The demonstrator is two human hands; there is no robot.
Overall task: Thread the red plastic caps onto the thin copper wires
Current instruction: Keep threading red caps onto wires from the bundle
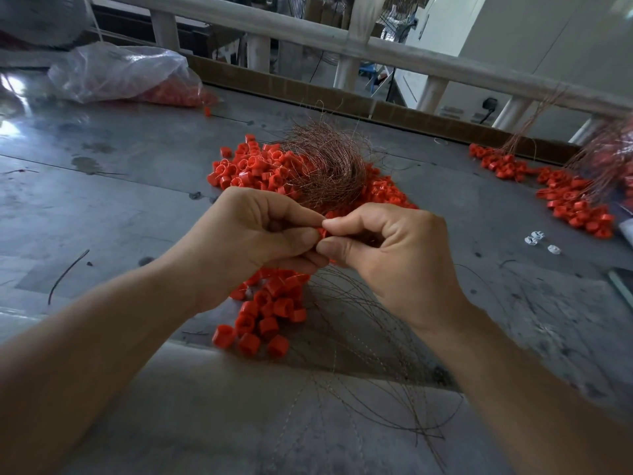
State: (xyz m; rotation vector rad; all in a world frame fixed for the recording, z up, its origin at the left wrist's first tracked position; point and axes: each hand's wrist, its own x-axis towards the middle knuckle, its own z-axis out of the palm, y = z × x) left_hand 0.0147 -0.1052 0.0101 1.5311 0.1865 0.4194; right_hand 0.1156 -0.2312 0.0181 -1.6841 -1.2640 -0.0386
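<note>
- Across the grey worktop (102, 207), the whole job is laid out, with scuffs and stray wire offcuts seen on its surface.
- At the far left, a clear plastic bag (120, 73) is seen slumped, with more red pieces showing through it.
- Mid-table, the loose heap of red caps (246, 166) is spread out, and a bushy bundle of copper wires (329, 166) is lying on top of it.
- Far right, a second batch of caps (565, 197) is lined up with wire strands running off from it; these are judged to be already threaded.
- Nearer the edge, long thin wires (376, 354) are fanned out, beside a small cluster of caps (270, 313).
- Above that cluster, the left hand (253, 231) and right hand (387, 248) are brought tip to tip, fingers curled, thumbs and forefingers pressed together.
- Between those fingertips, a single cap (321, 232) is pinched; only a sliver of red is shown.
- The threading step itself is judged to be in hand, but the wire end at the pinch cannot be made out.
- Next, a steady feed of the wire tip through the cap's hole is called for, then a slide down the strand.
</note>
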